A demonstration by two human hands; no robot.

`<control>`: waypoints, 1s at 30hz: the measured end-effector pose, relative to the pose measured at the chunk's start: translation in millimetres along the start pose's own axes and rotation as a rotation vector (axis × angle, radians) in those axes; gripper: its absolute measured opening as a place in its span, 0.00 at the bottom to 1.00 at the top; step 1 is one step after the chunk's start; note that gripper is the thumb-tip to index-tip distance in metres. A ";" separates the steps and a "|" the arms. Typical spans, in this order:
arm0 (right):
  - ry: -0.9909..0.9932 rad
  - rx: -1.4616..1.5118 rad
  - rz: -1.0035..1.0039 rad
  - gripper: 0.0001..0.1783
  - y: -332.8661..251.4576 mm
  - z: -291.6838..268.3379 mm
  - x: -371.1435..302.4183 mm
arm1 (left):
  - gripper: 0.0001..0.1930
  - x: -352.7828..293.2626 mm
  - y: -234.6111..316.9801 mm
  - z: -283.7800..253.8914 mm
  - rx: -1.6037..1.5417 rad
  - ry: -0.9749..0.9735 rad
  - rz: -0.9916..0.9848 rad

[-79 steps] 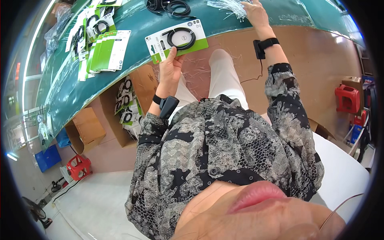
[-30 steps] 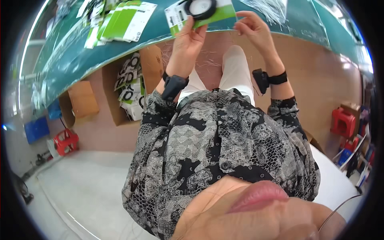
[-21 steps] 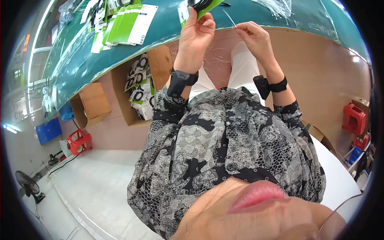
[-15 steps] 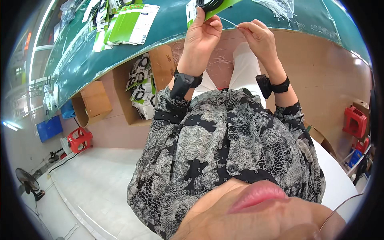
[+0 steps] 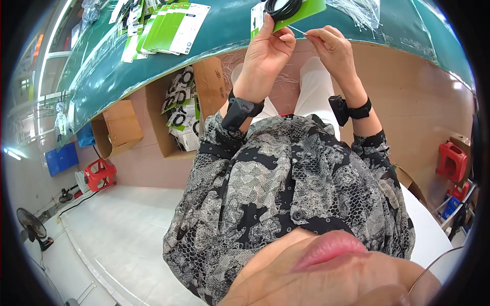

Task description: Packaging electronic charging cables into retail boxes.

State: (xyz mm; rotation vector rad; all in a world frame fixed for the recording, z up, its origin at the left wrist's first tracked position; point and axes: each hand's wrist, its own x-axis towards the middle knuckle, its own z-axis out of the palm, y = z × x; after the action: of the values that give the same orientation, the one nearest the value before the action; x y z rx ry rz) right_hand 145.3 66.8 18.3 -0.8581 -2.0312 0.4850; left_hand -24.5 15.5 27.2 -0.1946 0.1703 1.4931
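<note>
My left hand is closed on a green and white card, thumb on its front, at the near edge of the table. A coil of black cable lies against the card; its top is cut off by the picture's edge. Just to the right, my right hand pinches the end of a thin white cable tie between thumb and fingertips. The tie stretches from those fingertips toward the lower edge of the card, and its other end is hidden by the card or cable.
Green and white cards lie overlapped on the teal tabletop at left. Loose white cable ties lie at right on plastic. Below the table, an open cardboard box holds carded cables. Red stools stand at both sides.
My left hand and the card have moved right, closer to my right hand. More of the black coil shows. The right hand keeps its pinch on the tie.
</note>
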 end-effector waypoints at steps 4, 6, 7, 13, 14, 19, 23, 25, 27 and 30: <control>0.011 0.011 -0.021 0.04 -3.5 1.7 1.8 | 0.09 -1.3 -1.6 -1.6 -0.003 0.009 -0.005; 0.005 0.021 -0.004 0.04 -2.9 2.7 2.5 | 0.09 -2.1 -1.3 -2.8 -0.032 -0.008 -0.038; -0.002 0.032 0.014 0.04 -2.7 3.0 2.6 | 0.10 -2.5 -1.2 -2.8 -0.061 -0.024 -0.070; 0.008 0.000 -0.066 0.05 3.1 -1.3 0.5 | 0.11 -5.5 0.1 4.7 -0.119 -0.008 -0.081; 0.009 0.001 -0.067 0.05 3.2 -1.2 0.8 | 0.11 -6.6 0.2 5.3 -0.118 -0.009 -0.080; 0.009 0.025 -0.070 0.05 3.9 -0.8 0.9 | 0.11 -9.0 -1.3 6.9 -0.153 -0.016 -0.111; 0.009 0.027 -0.060 0.05 2.7 0.0 1.4 | 0.11 -8.2 -2.2 4.2 -0.144 -0.029 -0.115; 0.011 0.021 -0.077 0.04 0.1 -0.6 2.6 | 0.10 -8.7 -2.0 3.5 -0.152 -0.033 -0.124; 0.010 0.019 -0.074 0.05 0.3 -0.1 2.5 | 0.10 -8.6 -1.7 2.6 -0.142 -0.034 -0.118; 0.006 0.012 -0.060 0.05 0.9 0.5 2.3 | 0.10 -8.7 -1.3 1.0 -0.130 -0.037 -0.117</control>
State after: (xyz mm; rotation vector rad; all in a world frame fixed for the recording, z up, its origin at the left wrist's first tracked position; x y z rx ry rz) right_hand 144.2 69.1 18.8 -0.7885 -2.0405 0.4607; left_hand -23.8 7.1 30.3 -0.2769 0.0309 1.3913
